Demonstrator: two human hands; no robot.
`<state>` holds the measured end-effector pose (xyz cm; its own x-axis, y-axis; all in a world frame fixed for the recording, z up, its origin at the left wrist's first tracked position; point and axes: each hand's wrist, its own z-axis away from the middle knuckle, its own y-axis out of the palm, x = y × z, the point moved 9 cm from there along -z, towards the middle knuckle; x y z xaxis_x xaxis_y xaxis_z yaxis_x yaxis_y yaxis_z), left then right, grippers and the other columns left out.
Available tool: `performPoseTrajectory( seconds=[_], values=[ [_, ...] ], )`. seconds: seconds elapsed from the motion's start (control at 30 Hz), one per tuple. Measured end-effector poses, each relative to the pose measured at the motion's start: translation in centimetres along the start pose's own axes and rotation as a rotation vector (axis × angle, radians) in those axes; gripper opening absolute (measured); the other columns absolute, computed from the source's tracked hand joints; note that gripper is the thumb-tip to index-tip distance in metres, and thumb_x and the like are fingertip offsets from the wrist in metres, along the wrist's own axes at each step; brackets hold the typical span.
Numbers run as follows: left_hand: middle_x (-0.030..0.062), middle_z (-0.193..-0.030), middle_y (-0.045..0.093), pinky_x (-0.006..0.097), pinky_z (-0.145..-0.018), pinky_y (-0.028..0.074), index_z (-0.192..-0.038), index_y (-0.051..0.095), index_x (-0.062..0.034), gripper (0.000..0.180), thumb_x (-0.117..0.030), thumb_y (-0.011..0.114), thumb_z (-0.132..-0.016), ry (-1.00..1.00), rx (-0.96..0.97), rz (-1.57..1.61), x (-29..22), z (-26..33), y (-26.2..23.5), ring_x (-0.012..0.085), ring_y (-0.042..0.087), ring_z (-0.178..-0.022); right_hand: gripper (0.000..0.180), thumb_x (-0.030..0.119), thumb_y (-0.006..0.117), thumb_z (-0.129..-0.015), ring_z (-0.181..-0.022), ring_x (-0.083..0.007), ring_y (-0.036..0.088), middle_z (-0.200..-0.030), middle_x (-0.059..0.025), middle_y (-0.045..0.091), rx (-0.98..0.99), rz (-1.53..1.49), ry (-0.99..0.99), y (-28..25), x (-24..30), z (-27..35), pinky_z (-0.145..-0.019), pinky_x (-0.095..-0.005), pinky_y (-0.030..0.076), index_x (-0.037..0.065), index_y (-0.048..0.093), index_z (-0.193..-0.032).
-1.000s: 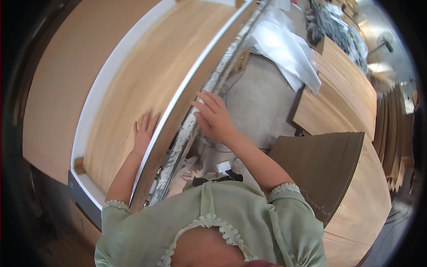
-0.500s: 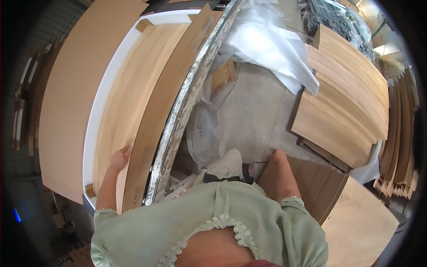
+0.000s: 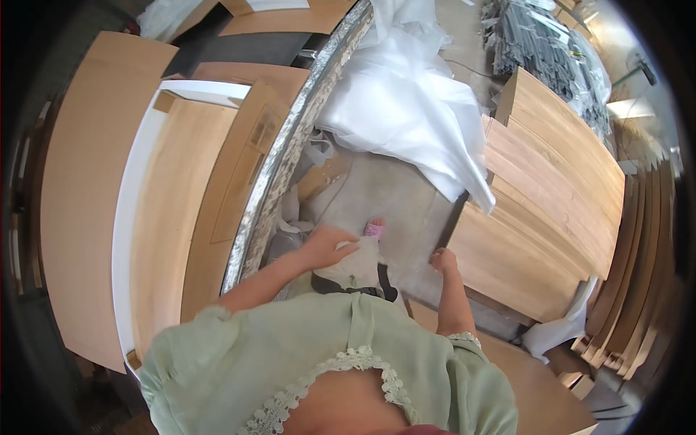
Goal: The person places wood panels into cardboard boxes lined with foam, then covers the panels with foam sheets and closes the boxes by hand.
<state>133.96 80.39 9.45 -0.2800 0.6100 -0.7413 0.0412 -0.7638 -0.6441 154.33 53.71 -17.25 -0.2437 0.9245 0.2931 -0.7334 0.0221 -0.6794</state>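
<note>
My left hand (image 3: 328,248) is in front of my waist, to the right of the table edge, with its fingers loosely apart and nothing in them. My right hand (image 3: 441,259) hangs beside the near left edge of a stack of wooden boards (image 3: 540,250); its fingers are curled and I see nothing in them. To the left, a wooden panel (image 3: 177,174) lies in an open cardboard box (image 3: 230,156) with white foam (image 3: 134,196) along its side. Neither hand touches the panel.
A worn metal-edged table (image 3: 293,156) runs along my left. White foam sheeting (image 3: 409,94) lies on the floor ahead. Grey wrapped strips (image 3: 533,54) are piled at the far right, and brown boards (image 3: 627,254) stand upright at the right. Under me shows a foot in a pink shoe (image 3: 374,228).
My left hand has come off the wooden panel and across to my front. My right hand has risen slightly. The view has shifted, and the foot has come into sight.
</note>
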Motion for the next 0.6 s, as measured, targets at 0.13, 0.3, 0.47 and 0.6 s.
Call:
performPoseTrajectory(
  seconds=[0.13, 0.3, 0.47, 0.6],
  values=[
    [0.0145, -0.091, 0.065, 0.039, -0.075, 0.046, -0.095, 0.066, -0.0058, 0.029, -0.03, 0.056, -0.084, -0.099, 0.202, 0.091, 4.2, -13.9, 3.0, 0.0325, 0.06, -0.085, 0.024, 0.02, 0.057, -0.078, -0.088, -0.0338, 0.062, -0.091, -0.0182, 0.065, -0.233, -0.128, -0.181, -8.9, 5.4, -6.2, -0.078, -0.0382, 0.049, 0.005, 0.067, -0.094],
    [0.014, -0.091, 0.064, 0.039, -0.075, 0.046, -0.096, 0.065, -0.0058, 0.029, -0.031, 0.056, -0.084, -0.25, 0.218, 0.059, 7.9, -25.1, 1.2, 0.0319, 0.06, -0.085, 0.019, 0.017, 0.059, -0.079, -0.086, -0.0348, 0.062, -0.089, -0.0182, 0.065, -0.383, -0.3, -0.329, -18.9, 13.7, -15.5, -0.077, -0.0387, 0.049, 0.003, 0.066, -0.09],
    [0.014, -0.09, 0.064, 0.038, -0.073, 0.047, -0.094, 0.065, -0.005, 0.031, -0.033, 0.058, -0.083, -0.422, 0.068, 0.169, 12.8, -28.2, -0.9, 0.0305, 0.061, -0.084, 0.014, 0.012, 0.06, -0.077, -0.089, -0.0363, 0.059, -0.099, -0.0182, 0.063, -0.561, -0.192, -0.497, -26.0, 19.1, -29.8, -0.081, -0.0408, 0.047, 0.004, 0.067, -0.086],
    [0.0138, -0.086, 0.064, 0.041, -0.076, 0.047, -0.093, 0.065, -0.0081, 0.026, -0.03, 0.055, -0.084, -0.744, 0.051, 0.031, 20.6, -27.0, 1.2, 0.0317, 0.061, -0.086, 0.027, 0.015, 0.062, -0.076, -0.092, -0.0374, 0.055, -0.105, -0.0158, 0.061, -0.337, 0.018, -0.479, -25.9, 23.3, -40.5, -0.083, -0.0419, 0.047, 0.005, 0.063, -0.101]
  ],
)
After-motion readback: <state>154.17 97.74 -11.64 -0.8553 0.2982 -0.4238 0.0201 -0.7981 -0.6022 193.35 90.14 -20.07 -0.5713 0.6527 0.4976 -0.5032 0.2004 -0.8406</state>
